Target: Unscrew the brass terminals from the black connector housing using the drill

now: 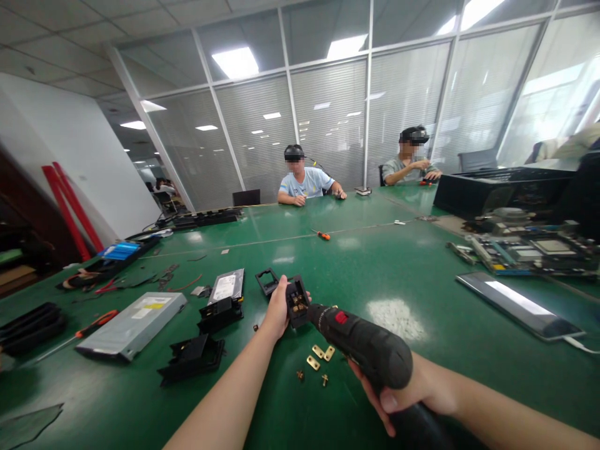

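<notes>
The left hand is closed around a small black plastic housing, holding it tilted on the green table with its open face — brass contacts showing inside — turned toward the tool. The right hand is clamped on the grip of a black electric screwdriver, whose nose meets the housing at its lower right edge. Just below the tool, a few small brass parts lie loose on the table, close together — flat plates and a couple of screws. Just beyond the left hand sits an empty black frame, and to its left a hard drive rests partly on a black bracket. Another black bracket lies nearer the table edge, beside a silver optical drive and a red-handled screwdriver. Further out on the table is an orange-handled screwdriver. To the right lie a circuit board, a flat silver panel and a black computer case. Two other people sit at the far side of the table, each with both hands at small items before them.
</notes>
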{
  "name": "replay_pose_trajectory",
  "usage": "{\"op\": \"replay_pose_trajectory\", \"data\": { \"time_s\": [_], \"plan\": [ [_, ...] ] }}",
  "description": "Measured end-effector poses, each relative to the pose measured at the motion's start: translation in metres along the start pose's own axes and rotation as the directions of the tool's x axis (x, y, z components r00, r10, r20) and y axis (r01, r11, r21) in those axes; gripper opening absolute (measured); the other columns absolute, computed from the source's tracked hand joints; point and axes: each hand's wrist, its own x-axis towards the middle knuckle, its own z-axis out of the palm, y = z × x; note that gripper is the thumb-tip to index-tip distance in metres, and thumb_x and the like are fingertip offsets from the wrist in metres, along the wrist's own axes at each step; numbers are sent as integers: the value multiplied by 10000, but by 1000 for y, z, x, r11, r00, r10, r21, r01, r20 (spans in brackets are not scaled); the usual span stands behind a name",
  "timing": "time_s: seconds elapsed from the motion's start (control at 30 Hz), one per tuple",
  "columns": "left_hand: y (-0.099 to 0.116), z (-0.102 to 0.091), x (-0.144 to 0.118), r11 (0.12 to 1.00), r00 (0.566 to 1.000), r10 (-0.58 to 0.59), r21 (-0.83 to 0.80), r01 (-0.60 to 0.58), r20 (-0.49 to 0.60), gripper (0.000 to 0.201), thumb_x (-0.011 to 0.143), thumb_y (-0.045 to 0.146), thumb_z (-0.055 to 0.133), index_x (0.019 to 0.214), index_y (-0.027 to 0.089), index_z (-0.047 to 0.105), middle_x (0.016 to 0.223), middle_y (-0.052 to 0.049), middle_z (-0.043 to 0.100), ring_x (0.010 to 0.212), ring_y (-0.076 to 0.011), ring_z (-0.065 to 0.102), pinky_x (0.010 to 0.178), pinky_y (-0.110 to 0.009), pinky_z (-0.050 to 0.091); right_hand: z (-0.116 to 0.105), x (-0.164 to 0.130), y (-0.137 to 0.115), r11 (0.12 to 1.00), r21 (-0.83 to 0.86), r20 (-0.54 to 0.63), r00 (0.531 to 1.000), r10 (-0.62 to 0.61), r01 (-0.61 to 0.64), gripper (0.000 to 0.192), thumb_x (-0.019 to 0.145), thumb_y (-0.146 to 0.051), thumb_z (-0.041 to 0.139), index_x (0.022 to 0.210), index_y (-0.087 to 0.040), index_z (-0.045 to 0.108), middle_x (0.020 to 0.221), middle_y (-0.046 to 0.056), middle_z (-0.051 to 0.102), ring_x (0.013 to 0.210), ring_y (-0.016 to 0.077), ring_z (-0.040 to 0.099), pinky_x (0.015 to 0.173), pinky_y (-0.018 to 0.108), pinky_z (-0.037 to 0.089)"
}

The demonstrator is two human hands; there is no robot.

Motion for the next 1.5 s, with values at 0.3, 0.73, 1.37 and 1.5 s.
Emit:
{"op": "replay_pose_trajectory", "data": {
  "time_s": [0.3, 0.73, 1.37, 1.5],
  "plan": [
    [-4, 0, 2, 999, 999, 35, 22, -35, 11, 479, 1041, 606, 506, 1028, 148, 643, 842, -141, 798, 762, -268, 801, 685, -360, 649, 1, -2, -2, 998, -64, 8, 1000, -3, 4, 502, 636, -319, 991, 954, -135, 649, 659, 18, 725, 516, 160, 714, 474, 216, 566],
    [-2, 2, 0, 1000, 999, 30, 3, -30, 17, 515, 996, 638, 577, 1044, 133, 669, 845, -149, 801, 779, -288, 806, 706, -382, 656, 2, -3, -7, 995, -99, -11, 1000, 8, -9, 494, 637, -328, 983, 948, -152, 641, 656, 15, 730, 518, 146, 696, 499, 225, 567],
    [-2, 3, 0, 998, 999, 48, 44, -48, 11, 532, 995, 649, 558, 1056, 136, 684, 872, -150, 806, 836, -308, 804, 733, -399, 651, 22, -5, -17, 987, -107, -79, 990, 114, -122, 609, 496, -265, 1038, 958, -149, 659, 653, -3, 702, 547, 152, 681, 510, 213, 525],
    [-1, 4, -2, 996, 997, 66, 63, -68, 25, 515, 1032, 608, 492, 1024, 130, 684, 892, -175, 808, 860, -316, 805, 714, -394, 652, 23, -3, -20, 990, -95, -76, 993, 92, -99, 562, 501, -266, 1035, 912, -141, 673, 638, -4, 693, 558, 161, 693, 487, 197, 507]
  ]
}}
